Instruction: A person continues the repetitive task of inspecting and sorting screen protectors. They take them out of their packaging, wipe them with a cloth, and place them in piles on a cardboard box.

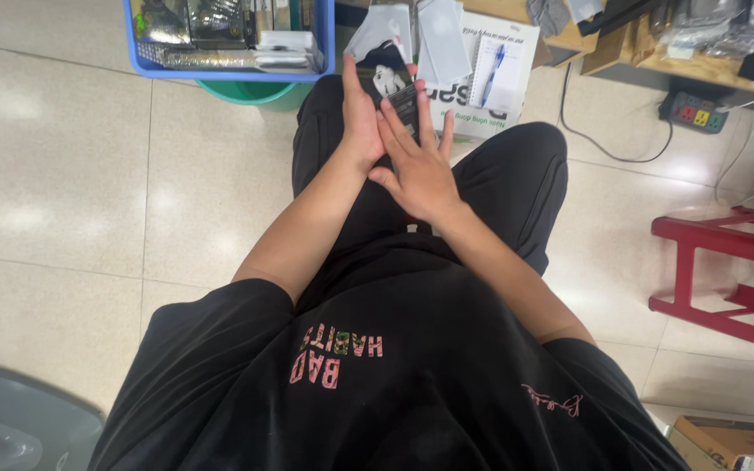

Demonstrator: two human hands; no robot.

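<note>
Two hands meet over the person's lap, pressed around a small dark flat packet with a pale picture on it. The left hand stands edge-up against the packet's left side, fingers straight and together, while the right hand lies flat with fingers spread across its lower part; the packet is held between them, above the person's black trousers. Just beyond the packet, on the tiled floor, sits a white cardboard box holding grey sleeves and a notebook with a blue pen. To the left of the packet, a blue crate of bagged parts rests on a green bucket. Well to the right of the packet stand a power strip and a red plastic stool.
</note>
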